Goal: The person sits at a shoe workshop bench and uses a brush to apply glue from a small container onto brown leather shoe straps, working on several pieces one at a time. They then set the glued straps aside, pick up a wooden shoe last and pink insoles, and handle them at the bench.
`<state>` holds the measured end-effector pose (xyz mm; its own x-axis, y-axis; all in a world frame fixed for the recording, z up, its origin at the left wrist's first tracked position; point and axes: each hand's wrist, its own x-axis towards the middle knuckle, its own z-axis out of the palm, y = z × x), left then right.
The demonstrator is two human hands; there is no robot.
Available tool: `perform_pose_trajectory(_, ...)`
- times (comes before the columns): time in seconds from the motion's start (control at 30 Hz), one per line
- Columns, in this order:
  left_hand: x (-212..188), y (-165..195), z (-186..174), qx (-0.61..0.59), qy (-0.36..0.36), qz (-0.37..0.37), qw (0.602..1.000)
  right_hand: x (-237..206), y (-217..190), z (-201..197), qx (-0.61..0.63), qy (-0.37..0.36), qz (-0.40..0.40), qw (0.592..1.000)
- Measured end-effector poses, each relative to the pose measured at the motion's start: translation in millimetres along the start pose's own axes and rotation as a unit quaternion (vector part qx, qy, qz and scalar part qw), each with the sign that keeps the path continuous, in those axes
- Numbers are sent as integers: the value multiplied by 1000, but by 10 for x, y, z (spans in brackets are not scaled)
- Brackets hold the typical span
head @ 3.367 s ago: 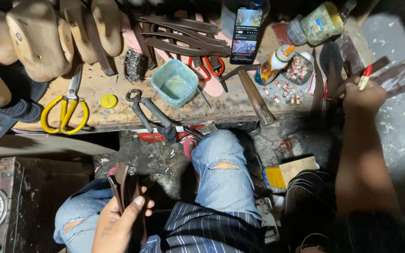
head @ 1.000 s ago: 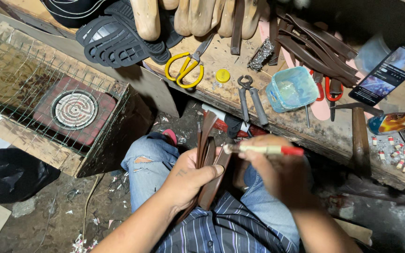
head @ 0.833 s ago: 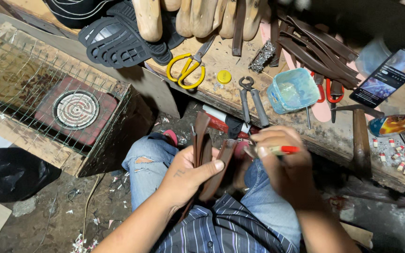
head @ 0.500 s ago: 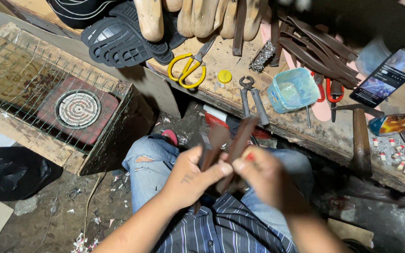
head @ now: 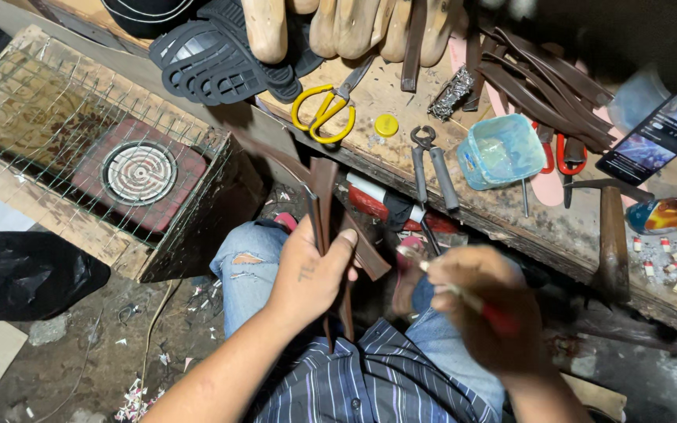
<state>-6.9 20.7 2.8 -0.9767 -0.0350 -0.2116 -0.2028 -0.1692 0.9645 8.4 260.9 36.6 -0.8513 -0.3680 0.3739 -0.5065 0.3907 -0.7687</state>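
Since a half-second ago the left hand (head: pixel 307 274) keeps pinching brown leather straps (head: pixel 324 205) upright, while the right hand (head: pixel 483 313), blurred, fist closed on a red-handled brush (head: pixel 472 301), has drawn back rightward off them.

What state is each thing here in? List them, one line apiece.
Left hand: closed around brown leather straps, held upright.
Right hand: blurred, gripping a red-handled brush.
Yellow scissors: lying slightly open on the workbench.
Pincers: lying flat, jaws shut.
Blue plastic tub: open, no lid.
Smartphone: screen lit.
Electric coil stove: coil dark, under wire mesh.
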Motion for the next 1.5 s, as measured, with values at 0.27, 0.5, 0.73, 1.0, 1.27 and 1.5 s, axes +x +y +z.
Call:
perform_pose_trajectory(0.27,26,-32,-32,-33,-13,54,998,-202,125,229,81,-30,-32,996)
perform_pose_trajectory(0.5,26,-69,-65,-19,-19,33,999,-225,222,196,151,25,-49,987)
perform_pose_trajectory(0.73,36,-73,-65,-48,-44,29,997,-224,257,136,194,23,42,980)
perform_pose_trajectory(1.0,-14,52,82,-64,-13,49,997,-154,232,90,0,-44,-18,999)
perform_pose_trajectory(1.27,-147,39,434,174,-163,167,957,-236,248,-54,36,-34,112,992)
perform_pose_trajectory(1.5,-144,-234,819,265,-193,121,937,-729,510,-594,19,71,143,987)
